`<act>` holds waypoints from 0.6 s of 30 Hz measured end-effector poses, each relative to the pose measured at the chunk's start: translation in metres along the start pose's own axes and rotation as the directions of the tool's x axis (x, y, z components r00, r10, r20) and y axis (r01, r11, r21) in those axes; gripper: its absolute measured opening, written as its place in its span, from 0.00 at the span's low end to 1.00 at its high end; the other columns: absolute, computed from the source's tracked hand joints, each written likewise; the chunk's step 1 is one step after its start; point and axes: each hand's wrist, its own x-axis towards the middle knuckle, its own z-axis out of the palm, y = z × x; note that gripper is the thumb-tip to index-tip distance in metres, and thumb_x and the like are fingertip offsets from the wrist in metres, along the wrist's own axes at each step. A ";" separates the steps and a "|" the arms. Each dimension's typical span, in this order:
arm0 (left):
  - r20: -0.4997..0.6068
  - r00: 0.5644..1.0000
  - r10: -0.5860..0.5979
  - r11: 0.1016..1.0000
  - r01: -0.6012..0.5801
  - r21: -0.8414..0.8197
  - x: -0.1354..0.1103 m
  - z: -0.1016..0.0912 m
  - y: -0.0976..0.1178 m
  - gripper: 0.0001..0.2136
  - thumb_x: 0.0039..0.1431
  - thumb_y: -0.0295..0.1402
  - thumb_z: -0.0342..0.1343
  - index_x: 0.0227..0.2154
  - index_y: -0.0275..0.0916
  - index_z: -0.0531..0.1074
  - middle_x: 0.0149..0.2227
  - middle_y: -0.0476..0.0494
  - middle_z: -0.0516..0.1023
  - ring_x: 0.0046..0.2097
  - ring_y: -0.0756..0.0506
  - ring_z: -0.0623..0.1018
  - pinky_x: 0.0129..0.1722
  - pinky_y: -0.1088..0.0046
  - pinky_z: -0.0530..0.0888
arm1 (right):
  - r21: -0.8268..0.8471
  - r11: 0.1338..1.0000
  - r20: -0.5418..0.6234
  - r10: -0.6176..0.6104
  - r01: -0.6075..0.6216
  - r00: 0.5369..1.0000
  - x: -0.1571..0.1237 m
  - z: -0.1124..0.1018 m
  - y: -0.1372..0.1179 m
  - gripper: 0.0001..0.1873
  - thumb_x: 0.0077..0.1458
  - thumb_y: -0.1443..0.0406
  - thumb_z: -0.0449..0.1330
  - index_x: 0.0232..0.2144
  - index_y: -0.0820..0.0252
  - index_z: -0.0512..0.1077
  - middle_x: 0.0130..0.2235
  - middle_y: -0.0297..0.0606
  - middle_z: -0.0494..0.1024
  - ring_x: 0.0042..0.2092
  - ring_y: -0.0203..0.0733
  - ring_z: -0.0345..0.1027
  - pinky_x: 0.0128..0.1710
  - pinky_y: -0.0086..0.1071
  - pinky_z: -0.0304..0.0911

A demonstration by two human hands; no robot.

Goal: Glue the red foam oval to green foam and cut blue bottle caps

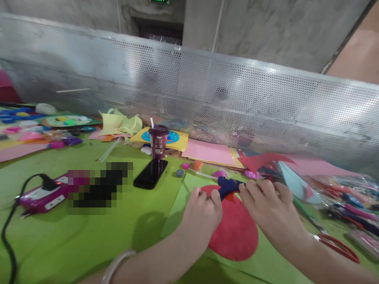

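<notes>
At the near side I work over a green table (118, 244). One green sheet (266, 258) carries one red disc (237, 236). One blue glue gun (229, 184) is positioned above the disc: left hand (204, 213) clamped on the handle; right hand (266, 199) touching the opposite end, clamping undetermined. Room to move lies left, bounded by one phone (151, 174) and one power strip (53, 195). One pair of scissors (336, 239) limits the right. Beyond: one cup (158, 142), perforated panel (189, 86), concrete wall (266, 35).

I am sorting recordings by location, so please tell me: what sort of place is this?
Probably a craft workspace, with pink paper, scissors and a red disc on a green sheet.
</notes>
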 end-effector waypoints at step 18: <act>0.251 0.966 -0.055 0.984 0.095 -0.152 0.000 -0.004 -0.001 0.10 0.46 0.13 0.47 0.25 0.33 0.68 0.13 0.49 0.69 0.18 0.47 0.71 0.31 0.66 0.70 | 0.196 0.979 -0.050 -0.055 0.064 0.997 -0.044 -0.022 0.009 0.17 0.55 0.74 0.46 0.35 0.60 0.73 0.31 0.39 0.72 0.34 0.45 0.60 0.35 0.39 0.56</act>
